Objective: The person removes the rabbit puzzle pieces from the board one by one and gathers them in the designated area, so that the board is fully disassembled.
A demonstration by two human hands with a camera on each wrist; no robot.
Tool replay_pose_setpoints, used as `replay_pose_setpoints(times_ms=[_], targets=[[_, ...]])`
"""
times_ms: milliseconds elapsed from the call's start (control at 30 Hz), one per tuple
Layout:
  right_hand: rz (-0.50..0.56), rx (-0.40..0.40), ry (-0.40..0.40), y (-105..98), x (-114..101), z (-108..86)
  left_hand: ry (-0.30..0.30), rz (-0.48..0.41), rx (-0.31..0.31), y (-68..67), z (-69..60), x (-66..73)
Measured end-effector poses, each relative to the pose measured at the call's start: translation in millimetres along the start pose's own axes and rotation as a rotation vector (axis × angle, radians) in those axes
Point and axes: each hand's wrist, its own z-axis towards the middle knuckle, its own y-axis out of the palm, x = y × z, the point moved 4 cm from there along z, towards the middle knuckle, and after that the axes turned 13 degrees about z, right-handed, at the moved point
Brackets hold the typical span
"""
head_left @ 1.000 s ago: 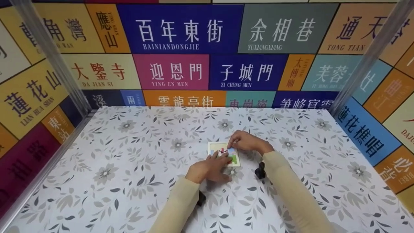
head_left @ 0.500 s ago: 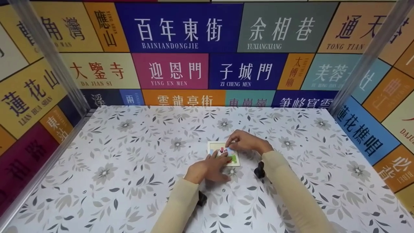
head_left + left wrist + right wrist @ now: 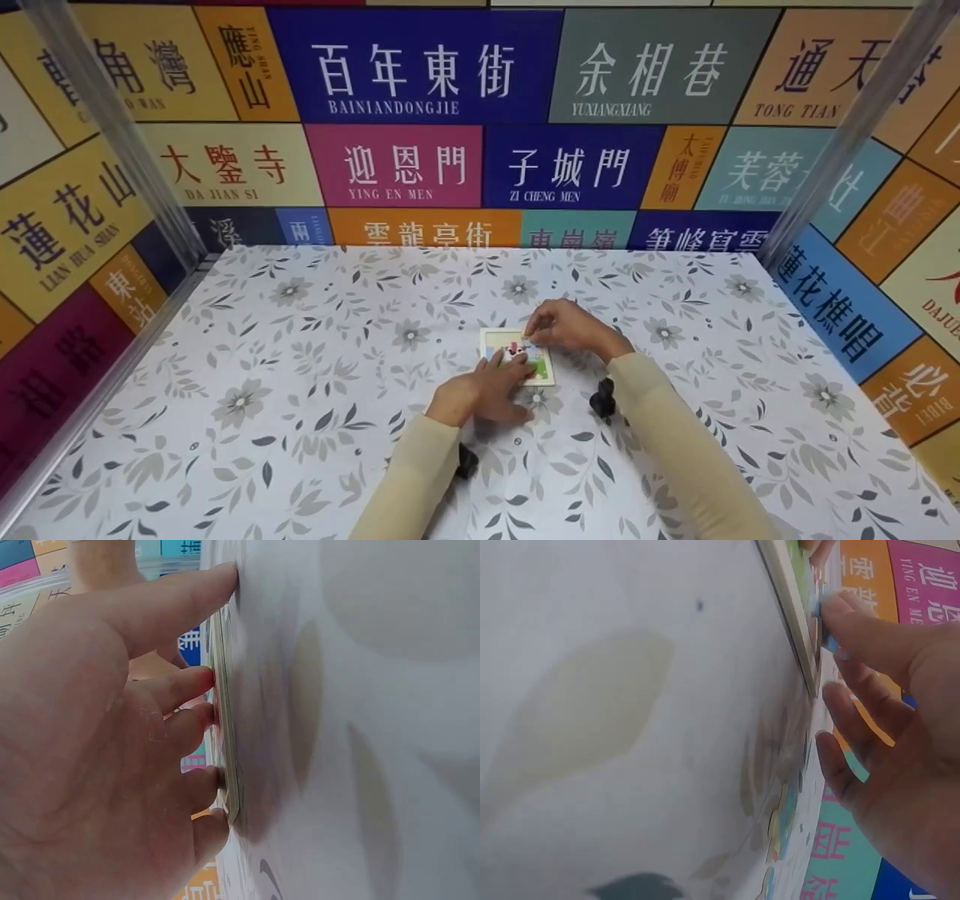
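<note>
A small jigsaw puzzle in a pale square frame [image 3: 551, 375] lies flat on the flowered tabletop. Part of its picture is hidden under my left hand [image 3: 491, 390], whose spread fingers rest on it from the near left. The left wrist view shows these fingertips [image 3: 206, 714] touching the board's face, while the thumb reaches past its edge to the table. At the board's far right corner, my right hand [image 3: 566, 326] pinches a small blue puzzle piece [image 3: 826, 630] between thumb and index finger. The piece stands tilted against the inner side of the frame; its other fingers are loosely bent.
The flowered tabletop [image 3: 315, 360] stretches around the board. Walls of coloured panels with Chinese lettering [image 3: 412, 67] rise behind and at both sides, with clear posts [image 3: 142, 142] at the corners. Blue and yellow patches [image 3: 784, 817] show low beyond the right hand, too blurred to identify.
My right hand has shifted slightly left along the frame's corner, and less of the blue piece shows from above. My left hand stays on the board.
</note>
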Motion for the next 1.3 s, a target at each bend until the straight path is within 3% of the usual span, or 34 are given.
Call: replay_pose_setpoints(times_ms=[233, 533, 733, 1033, 1300], targets=[[0.135, 0.085, -0.035, -26, 10, -11.9, 0.005, -0.006, 0.008, 0.6, -0.3, -1.4], [0.084, 0.17, 0.112, -82, 35, -45.6, 0.007, -0.034, 0.017, 1.7, -2.9, -3.3], [0.046, 0.208, 0.219, -108, 60, -70.8, 0.005, -0.028, 0.014, 1.5, -3.5, -4.1], [0.016, 0.229, 0.26, -110, 87, -86.5, 0.001, -0.046, 0.009, 1.6, -3.4, -3.4], [-0.008, 0.24, 0.261, -106, 92, -88.6, 0.01, -0.022, 0.011, 1.2, -2.7, 0.8]])
